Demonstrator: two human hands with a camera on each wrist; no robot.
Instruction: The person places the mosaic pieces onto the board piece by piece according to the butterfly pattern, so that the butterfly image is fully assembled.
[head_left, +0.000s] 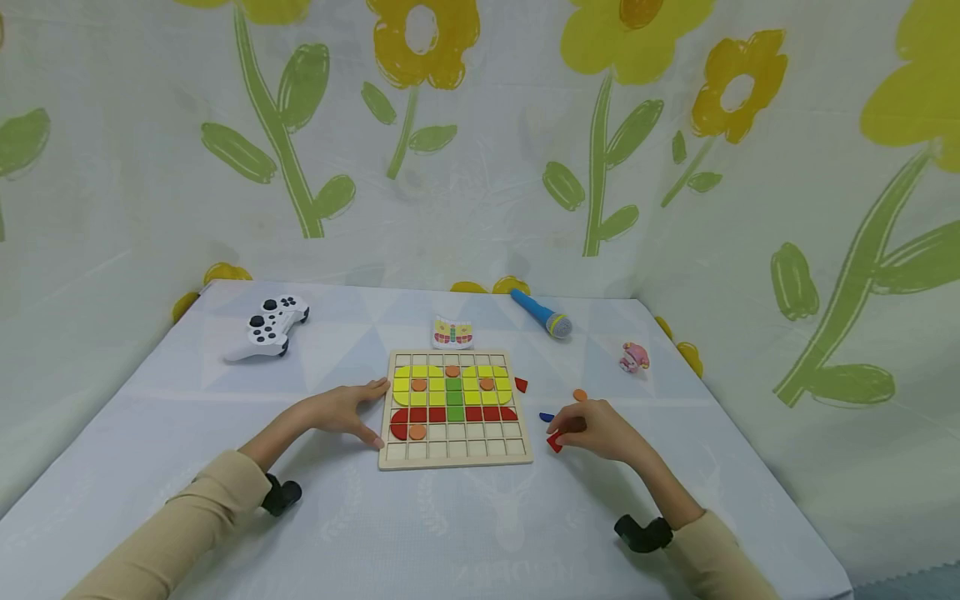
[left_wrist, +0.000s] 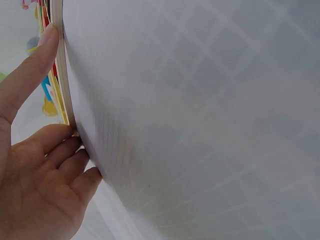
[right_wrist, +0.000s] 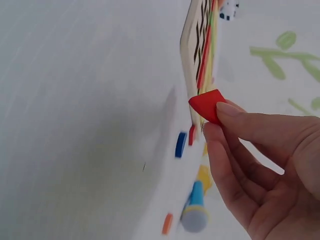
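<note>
A wooden grid board (head_left: 454, 464) lies on the table, bearing yellow, green, red and orange tiles in its upper cells. Its lowest row is bare wood. My left hand (head_left: 337, 410) touches the board's left edge, thumb and fingers spread apart; in the left wrist view the thumb (left_wrist: 37, 65) and fingertips meet that edge. To the right of the board, my right hand (head_left: 603, 432) pinches a red tile (right_wrist: 207, 106) with one curved side between thumb and fingers. Near that hand lie a blue piece (head_left: 547, 417), an orange disc (head_left: 580, 395) and another red tile (head_left: 521, 385).
Behind the board stands a small picture card (head_left: 452, 333) with a similar coloured pattern. A blue toy microphone (head_left: 542, 314) and a pink figurine (head_left: 634, 357) are at the back right. The white game controller (head_left: 273, 327) sits at the back left.
</note>
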